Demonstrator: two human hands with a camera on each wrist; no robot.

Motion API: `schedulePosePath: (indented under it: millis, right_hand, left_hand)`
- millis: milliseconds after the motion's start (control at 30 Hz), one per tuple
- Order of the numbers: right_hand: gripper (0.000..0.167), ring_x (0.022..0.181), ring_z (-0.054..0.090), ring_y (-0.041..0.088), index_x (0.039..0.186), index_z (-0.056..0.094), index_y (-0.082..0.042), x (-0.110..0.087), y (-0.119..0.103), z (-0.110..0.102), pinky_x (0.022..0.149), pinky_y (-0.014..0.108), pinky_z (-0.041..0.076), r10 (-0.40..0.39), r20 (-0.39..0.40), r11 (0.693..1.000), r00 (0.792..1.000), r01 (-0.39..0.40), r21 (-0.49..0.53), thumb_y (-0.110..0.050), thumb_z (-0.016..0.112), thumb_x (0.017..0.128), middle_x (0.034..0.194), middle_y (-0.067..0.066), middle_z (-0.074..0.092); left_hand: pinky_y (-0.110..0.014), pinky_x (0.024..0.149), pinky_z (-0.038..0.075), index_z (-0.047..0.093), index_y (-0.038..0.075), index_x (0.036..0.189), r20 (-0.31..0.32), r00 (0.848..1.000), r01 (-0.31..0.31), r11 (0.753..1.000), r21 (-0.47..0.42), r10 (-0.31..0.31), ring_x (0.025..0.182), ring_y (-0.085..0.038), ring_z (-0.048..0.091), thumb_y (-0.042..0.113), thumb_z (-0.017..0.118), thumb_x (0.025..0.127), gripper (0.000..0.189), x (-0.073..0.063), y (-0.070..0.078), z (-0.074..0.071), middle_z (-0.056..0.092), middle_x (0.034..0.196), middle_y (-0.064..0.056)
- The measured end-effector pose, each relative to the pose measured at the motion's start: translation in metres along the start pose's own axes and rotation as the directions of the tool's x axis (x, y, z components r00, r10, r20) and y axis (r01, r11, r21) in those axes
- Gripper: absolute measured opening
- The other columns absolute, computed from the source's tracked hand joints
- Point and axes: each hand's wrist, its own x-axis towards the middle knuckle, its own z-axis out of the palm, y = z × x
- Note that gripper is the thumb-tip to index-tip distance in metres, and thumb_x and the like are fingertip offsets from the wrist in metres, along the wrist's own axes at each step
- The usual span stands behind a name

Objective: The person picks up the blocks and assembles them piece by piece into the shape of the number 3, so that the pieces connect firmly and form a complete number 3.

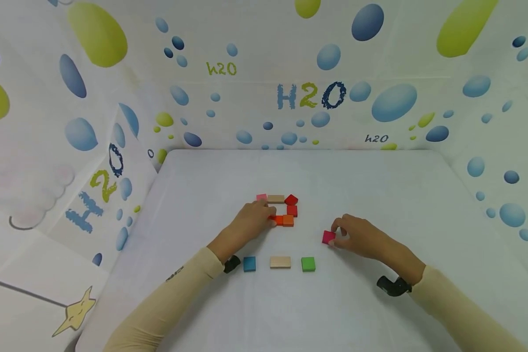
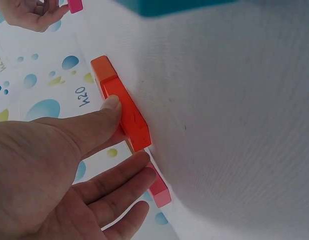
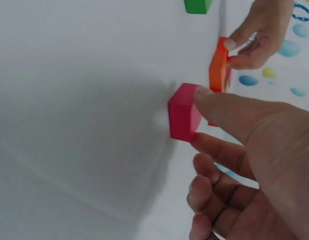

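Observation:
My right hand [image 1: 363, 237] pinches a crimson square block [image 3: 182, 117] between thumb and index finger, to the right of a group of small blocks. At that group, my left hand [image 1: 252, 220] has its thumb and index finger on an orange-red block [image 2: 128, 117], pinching it. An orange block [image 1: 288, 221] adjoins it on the right. Above lie a red square block [image 1: 292, 211], a red pentagon block [image 1: 292, 199], a plain wooden block [image 1: 275, 199] and a pink block [image 1: 261, 197]. The left hand partly covers the group's left side.
Nearer me, a blue block [image 1: 249, 264], another plain wooden block [image 1: 280, 262] and a green block [image 1: 308, 264] lie spaced in a row on the white table [image 1: 356, 181]. Printed cloth walls [image 1: 255, 98] stand behind and at both sides.

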Motion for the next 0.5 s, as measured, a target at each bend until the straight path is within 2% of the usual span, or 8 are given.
schedulePosePath:
  millis: [267,500]
  right_hand:
    - [0.025,0.085,0.055,0.014,0.116,0.068,-0.016,0.005,-0.004,0.01,0.072,0.028,0.051,-0.039,-0.027,0.999,0.999,0.04,0.023,-0.026,0.079,0.095,0.094,-0.002,0.058]
    - [0.028,0.084,0.055,0.013,0.118,0.069,-0.017,0.011,-0.012,0.014,0.072,0.026,0.052,-0.032,-0.039,0.999,0.999,0.032,0.013,-0.028,0.08,0.095,0.093,-0.002,0.058]
  left_hand:
    - [-0.047,0.104,0.055,0.075,0.013,0.125,-0.012,1.0,-0.007,1.0,-0.009,0.006,0.117,-0.028,0.064,0.026,0.075,0.099,0.029,-0.002,0.0,-0.001,0.07,0.122,-0.011]
    - [-0.045,0.101,0.056,0.075,0.013,0.123,-0.01,1.0,-0.011,1.0,-0.004,0.011,0.113,-0.026,0.063,0.027,0.075,0.099,0.028,-0.002,-0.002,0.002,0.069,0.119,-0.01]
